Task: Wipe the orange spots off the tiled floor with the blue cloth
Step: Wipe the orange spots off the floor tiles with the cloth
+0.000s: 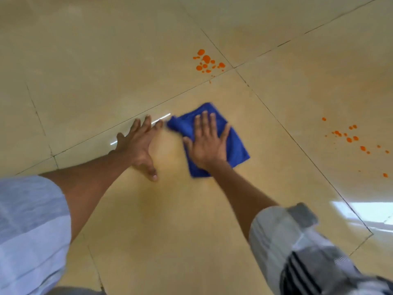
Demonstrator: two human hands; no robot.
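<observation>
Right hand [209, 143] flat, fingers spread, pressing blue cloth [236, 143] on tiled floor [148, 220]; left hand [138, 145] splayed, empty, bracing; orange spots [205, 61] beyond cloth, more [350, 138] right; risk: loaded cloth smearing orange film.

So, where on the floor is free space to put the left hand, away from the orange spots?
The tile near the person, below the left hand and the blue cloth, is bare, and so are the tiles to the far left. Spots crowd the upper cluster beyond the cloth and the right cluster.
</observation>
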